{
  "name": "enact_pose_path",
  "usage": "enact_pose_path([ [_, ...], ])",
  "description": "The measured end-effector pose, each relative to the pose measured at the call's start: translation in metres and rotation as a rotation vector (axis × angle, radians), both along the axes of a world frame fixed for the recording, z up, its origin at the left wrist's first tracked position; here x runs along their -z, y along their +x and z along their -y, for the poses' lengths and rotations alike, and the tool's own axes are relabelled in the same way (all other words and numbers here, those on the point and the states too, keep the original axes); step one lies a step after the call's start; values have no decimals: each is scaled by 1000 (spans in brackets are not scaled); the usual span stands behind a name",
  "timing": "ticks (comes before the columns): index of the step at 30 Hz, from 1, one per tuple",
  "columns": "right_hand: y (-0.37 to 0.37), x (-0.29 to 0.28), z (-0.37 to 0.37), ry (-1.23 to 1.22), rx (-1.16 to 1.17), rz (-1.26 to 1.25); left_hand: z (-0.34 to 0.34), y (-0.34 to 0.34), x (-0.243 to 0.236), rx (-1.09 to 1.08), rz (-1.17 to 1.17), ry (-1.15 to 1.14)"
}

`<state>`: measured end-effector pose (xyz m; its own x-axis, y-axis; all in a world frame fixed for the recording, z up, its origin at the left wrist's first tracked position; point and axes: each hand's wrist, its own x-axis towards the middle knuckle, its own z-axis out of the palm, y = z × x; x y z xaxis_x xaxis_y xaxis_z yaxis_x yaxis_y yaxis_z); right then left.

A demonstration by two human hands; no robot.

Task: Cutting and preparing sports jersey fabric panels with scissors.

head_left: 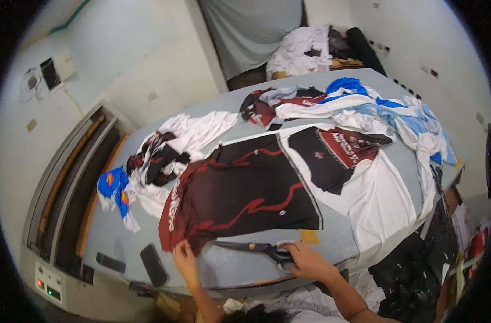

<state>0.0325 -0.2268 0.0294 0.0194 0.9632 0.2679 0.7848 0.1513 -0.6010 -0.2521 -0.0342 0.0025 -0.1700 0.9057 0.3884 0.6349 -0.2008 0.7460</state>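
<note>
A black and dark red printed fabric panel point(256, 185) lies spread over white cloth on the table. At its near left corner, the fingers of my left hand point(185, 264) are pinched together on the red edge. My right hand point(311, 262) is wrapped round the handles of a pair of large black scissors point(268, 249), at the table's near edge. The blades point left along the panel's near edge, toward my left hand, and look nearly closed. Farther right lies a smaller black and red printed piece point(331, 156), still joined to white fabric point(382, 202).
A black phone point(153, 265) and a dark oblong object point(110, 262) lie near the table's left front edge. Heaps of white and dark cloth point(159, 156) sit at left. Blue and white garments point(358, 105) are piled at the far right. A long roller machine point(73, 188) flanks the table.
</note>
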Motion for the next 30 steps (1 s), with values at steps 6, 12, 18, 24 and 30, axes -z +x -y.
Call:
enact_pose_path([
  [6,33,-6,45,-481,48,117,35,52,-17,351,190,134],
  [12,66,9,122,-567,205,-668,53,161,-29,793,63,120],
  [18,67,23,151,10,623,-992,87,245,-2,1008,659,-248],
  [24,78,18,148,538,451,-1424,81,261,-1,863,-565,-5],
  [30,79,28,133,551,490,-1621,91,239,-21,1306,-808,-100],
])
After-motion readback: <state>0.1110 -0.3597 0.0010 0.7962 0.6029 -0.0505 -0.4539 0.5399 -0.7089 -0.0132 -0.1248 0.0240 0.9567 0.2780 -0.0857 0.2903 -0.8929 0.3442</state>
